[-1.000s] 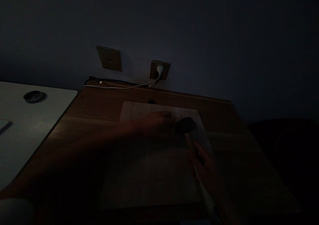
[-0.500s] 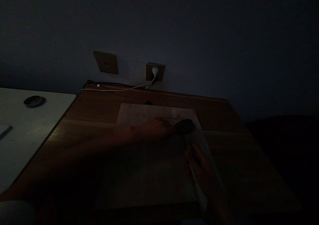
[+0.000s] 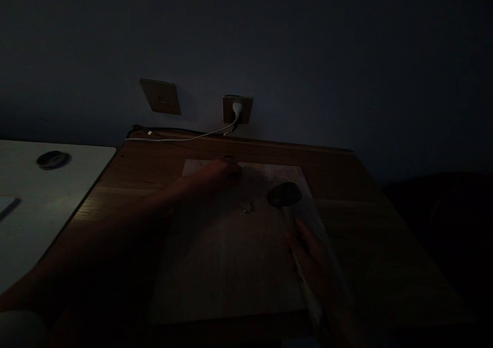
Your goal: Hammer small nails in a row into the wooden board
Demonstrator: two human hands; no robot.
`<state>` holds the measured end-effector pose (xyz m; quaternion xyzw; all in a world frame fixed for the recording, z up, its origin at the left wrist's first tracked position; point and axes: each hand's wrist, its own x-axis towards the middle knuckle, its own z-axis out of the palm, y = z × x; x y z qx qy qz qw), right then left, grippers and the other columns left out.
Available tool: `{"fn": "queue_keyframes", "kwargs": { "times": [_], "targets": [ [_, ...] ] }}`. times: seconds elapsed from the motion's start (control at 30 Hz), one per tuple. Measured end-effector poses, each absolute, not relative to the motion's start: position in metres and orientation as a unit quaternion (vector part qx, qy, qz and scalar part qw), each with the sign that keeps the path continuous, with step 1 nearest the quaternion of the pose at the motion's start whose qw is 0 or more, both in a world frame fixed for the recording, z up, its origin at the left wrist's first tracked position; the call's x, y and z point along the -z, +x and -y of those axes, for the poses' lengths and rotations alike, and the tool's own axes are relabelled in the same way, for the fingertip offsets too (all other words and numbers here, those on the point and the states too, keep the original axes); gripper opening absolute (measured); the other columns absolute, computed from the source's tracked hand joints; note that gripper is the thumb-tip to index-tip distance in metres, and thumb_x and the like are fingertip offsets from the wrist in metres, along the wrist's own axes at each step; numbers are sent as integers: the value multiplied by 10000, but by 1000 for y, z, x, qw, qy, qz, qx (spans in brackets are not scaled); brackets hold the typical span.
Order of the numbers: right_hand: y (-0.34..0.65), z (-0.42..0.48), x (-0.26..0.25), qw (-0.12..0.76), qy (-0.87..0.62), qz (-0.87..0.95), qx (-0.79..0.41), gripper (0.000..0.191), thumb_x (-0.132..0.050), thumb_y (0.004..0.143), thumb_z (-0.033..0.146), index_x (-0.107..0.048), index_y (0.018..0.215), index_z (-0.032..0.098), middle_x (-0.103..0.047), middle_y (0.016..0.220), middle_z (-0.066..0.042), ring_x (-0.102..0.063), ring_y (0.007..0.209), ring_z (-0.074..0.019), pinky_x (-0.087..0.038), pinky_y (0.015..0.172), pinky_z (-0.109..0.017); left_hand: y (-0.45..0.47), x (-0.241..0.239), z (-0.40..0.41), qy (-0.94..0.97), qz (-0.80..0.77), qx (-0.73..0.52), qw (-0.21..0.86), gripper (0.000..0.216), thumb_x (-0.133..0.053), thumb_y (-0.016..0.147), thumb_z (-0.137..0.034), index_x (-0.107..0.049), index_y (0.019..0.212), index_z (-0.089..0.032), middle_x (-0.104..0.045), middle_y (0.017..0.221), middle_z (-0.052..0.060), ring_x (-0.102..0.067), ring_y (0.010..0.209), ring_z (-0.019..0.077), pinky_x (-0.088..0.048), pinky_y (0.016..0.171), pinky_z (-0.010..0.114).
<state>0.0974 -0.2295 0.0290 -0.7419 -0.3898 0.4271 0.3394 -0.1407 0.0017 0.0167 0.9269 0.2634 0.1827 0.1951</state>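
The scene is very dark. A pale wooden board point(image 3: 215, 266) lies on a brown table point(image 3: 370, 235). My right hand point(image 3: 314, 268) grips the light handle of a tool whose dark round head point(image 3: 284, 194) rests on the board's far right part. My left hand point(image 3: 219, 175) reaches to the board's far edge, fingers curled, close to a small dark spot point(image 3: 228, 158); whether it holds anything is hidden by the dark. A small shiny metal piece point(image 3: 248, 206) lies on the board between my left hand and the tool head.
A white cable point(image 3: 181, 138) runs along the table's back edge to a plug in a wall socket point(image 3: 237, 108). A wall switch plate point(image 3: 159, 96) is to its left. A white table point(image 3: 42, 199) with a dark round object point(image 3: 53, 159) adjoins on the left.
My left hand has drawn away from the tool head, back and left to the board's far edge. The small metal piece now shows where the hand was. The right hand has barely moved.
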Motion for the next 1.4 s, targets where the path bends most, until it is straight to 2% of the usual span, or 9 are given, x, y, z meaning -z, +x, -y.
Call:
{"fn": "queue_keyframes", "kwargs": {
  "times": [0.23, 0.43, 0.63, 0.77, 0.97, 1.17, 1.4],
  "targets": [
    [99, 231, -24, 337, -747, 380, -429, 809, -599, 884, 680, -535, 1497, 156, -555, 611, 61, -532, 486, -146, -447, 413, -242, -136, -21, 2, 936, -247, -168, 183, 178, -612, 946, -100, -782, 990, -133, -731, 1009, 111, -689, 913, 199, -531, 840, 297],
    [98, 230, -27, 338, -742, 387, -430, 829, -615, 877, 663, -529, 1523, 151, -545, 573, 63, -530, 463, -154, -456, 406, -255, -134, -10, 2, 904, -262, -211, 266, 154, -679, 923, -112, -817, 970, -162, -751, 1039, 97, -707, 930, 184, -544, 866, 288],
    [93, 228, -29, 346, -750, 377, -420, 841, -642, 845, 669, -558, 1490, 135, -547, 604, 59, -528, 479, -146, -443, 402, -246, -133, -4, 3, 871, -321, -236, 287, 192, -681, 891, -102, -785, 1044, -153, -783, 1012, 77, -722, 894, 186, -538, 836, 279],
    [88, 226, -28, 346, -745, 381, -424, 817, -619, 860, 675, -563, 1475, 141, -560, 637, 54, -525, 474, -136, -435, 388, -238, -134, -4, 3, 865, -326, -239, 296, 123, -680, 889, -137, -753, 987, -152, -761, 943, 55, -701, 820, 168, -524, 779, 267],
    [76, 210, -42, 350, -721, 417, -428, 729, -620, 890, 634, -590, 1426, 140, -550, 631, 60, -521, 478, -126, -434, 385, -221, -133, -2, 3, 877, -303, -247, 280, 113, -663, 876, -107, -738, 944, -158, -755, 971, 63, -704, 880, 182, -525, 813, 283],
    [62, 183, -53, 364, -690, 451, -434, 711, -628, 887, 587, -592, 1448, 152, -531, 597, 70, -484, 433, -116, -405, 364, -220, -134, -5, 8, 858, -349, -253, 280, 288, -672, 868, -98, -723, 1147, -144, -760, 988, 70, -715, 854, 179, -548, 812, 283],
    [46, 167, -50, 366, -676, 463, -442, 721, -621, 898, 555, -565, 1489, 146, -530, 641, 62, -480, 445, -113, -409, 371, -228, -136, -2, 8, 855, -326, -272, 298, 376, -674, 838, -74, -692, 1208, -139, -784, 1010, 82, -744, 869, 183, -563, 797, 272]
  ]
}}
